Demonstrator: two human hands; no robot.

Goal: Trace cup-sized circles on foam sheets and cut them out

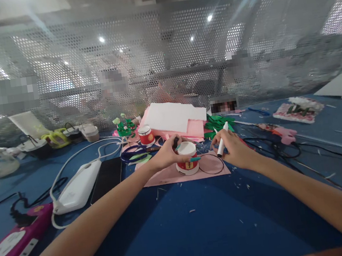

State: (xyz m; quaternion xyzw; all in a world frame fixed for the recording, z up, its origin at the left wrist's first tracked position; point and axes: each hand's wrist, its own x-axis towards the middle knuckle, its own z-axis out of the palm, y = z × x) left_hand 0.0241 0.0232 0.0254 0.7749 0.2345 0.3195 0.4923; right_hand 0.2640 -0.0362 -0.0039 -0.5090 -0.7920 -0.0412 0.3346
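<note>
An upside-down red and white cup (186, 148) stands on a sheet of pink paper (164, 173). My left hand (172, 152) is wrapped around it from the left, thumb in front and fingers partly hidden behind. In my right hand (232, 150) is a white marker (222, 142), its black end pointing down toward the paper. A dark circle outline (211, 164) shows on the pink paper between the cup and the marker. Whether the black end touches the paper is hard to make out.
Behind lie white sheets (169, 117), a second red cup (146, 135), blue-handled scissors (133, 153) and green paper strips (219, 122). At left are a black phone (106, 179), a white power bank (79, 187) and a magenta power strip (21, 240). Cables (276, 151) run at right.
</note>
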